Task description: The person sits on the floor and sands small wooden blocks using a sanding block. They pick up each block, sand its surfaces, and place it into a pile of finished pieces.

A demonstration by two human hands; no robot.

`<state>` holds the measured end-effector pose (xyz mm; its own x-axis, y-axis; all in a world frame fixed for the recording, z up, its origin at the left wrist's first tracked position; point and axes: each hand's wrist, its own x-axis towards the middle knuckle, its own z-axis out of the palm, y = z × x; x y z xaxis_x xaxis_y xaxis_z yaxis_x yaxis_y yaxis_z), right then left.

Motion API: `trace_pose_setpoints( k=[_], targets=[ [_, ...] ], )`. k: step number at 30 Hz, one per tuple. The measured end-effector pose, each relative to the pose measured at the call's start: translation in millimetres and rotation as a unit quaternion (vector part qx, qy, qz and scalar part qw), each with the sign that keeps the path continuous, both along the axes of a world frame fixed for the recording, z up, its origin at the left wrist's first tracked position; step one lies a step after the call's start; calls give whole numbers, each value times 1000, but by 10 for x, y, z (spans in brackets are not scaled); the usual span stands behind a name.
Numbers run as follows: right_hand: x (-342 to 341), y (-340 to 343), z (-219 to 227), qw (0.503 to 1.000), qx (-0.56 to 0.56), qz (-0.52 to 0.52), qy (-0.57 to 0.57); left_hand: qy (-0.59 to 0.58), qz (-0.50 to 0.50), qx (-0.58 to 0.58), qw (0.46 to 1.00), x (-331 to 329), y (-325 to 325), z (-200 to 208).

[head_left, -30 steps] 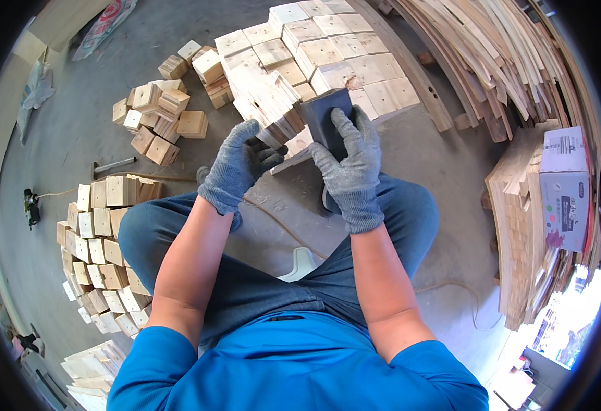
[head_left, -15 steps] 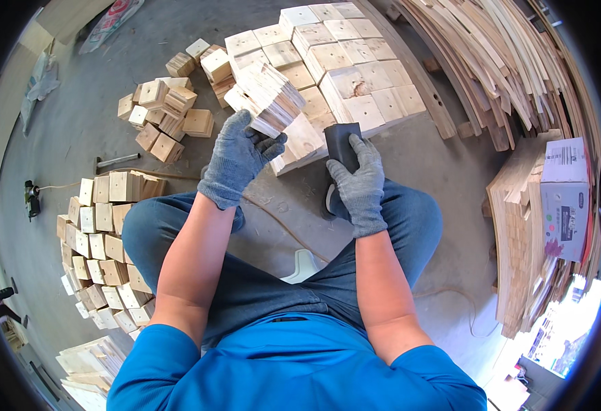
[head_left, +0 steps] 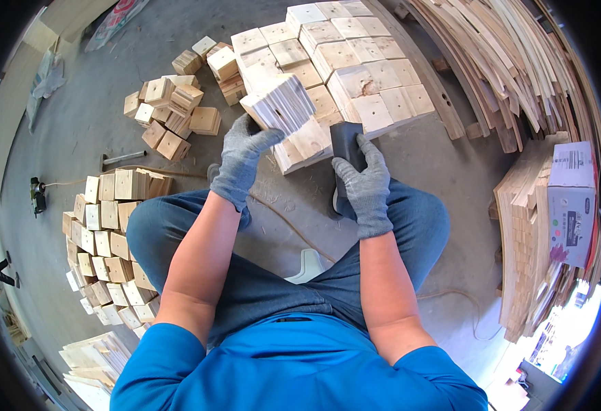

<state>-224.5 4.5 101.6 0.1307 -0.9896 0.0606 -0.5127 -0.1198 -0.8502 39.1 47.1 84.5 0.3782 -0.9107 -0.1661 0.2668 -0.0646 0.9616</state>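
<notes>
My left hand (head_left: 237, 164), in a grey knit glove, is closed round the lower left of a pale wooden block (head_left: 281, 103) with a layered, striped side. The thumb lies along its near edge, and the other fingers are mostly hidden. This block is held up in front of neat rows of similar wooden blocks (head_left: 391, 74). My right hand (head_left: 367, 188), gloved alike, grips a black rectangular block (head_left: 346, 144) above my right knee. A gap separates the black block from the wooden one.
Loose wooden blocks (head_left: 177, 103) lie in a heap ahead on the left. Another stack (head_left: 112, 226) stands beside my left knee. A hose (head_left: 283, 218) crosses the floor between my feet. Long boards (head_left: 479, 61) and a printed carton (head_left: 570, 202) are on the right.
My left hand has turned the wooden block, and its thumb now shows along the near edge. The right hand keeps its grip on the black block, which has tilted more upright.
</notes>
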Motion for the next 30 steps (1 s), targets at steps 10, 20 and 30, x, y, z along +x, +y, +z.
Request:
trace_pose_setpoints(
  k=[10, 20, 30],
  targets=[
    [-69, -56, 350, 989, 74, -69, -106, -576, -40, -80, 812, 112, -127, -13],
    [-127, -92, 284, 983, 82, -78, -144, -655, -130, -244, 703, 288, -459, -192],
    [-86, -99, 223, 986, 78, -63, -134, -675, -144, -268, 673, 346, -393, -403]
  ],
)
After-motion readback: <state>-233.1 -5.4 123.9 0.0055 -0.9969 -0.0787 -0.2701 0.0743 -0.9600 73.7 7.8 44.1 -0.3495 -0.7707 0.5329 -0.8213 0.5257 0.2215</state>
